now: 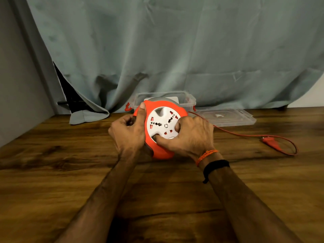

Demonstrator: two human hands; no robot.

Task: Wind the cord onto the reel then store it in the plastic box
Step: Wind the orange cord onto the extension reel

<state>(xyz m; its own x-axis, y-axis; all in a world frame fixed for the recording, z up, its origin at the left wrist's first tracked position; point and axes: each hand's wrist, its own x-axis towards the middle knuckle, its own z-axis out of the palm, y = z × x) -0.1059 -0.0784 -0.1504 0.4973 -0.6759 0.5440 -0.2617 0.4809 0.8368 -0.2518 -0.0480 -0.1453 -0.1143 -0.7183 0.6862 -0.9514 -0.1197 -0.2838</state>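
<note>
An orange cord reel with a white socket disc stands tilted on the wooden table. My left hand grips its left rim, thumb on the orange face. My right hand holds the white disc, its fingers curled into the disc's recesses. A red cord runs from the reel's right side across the table to a red plug, looping past it. Behind the reel sits the clear plastic box, without its lid.
The box's clear lid lies flat on the table to the right of the box. A grey-green curtain hangs behind, its hem on the table at back left. A wall closes the left side.
</note>
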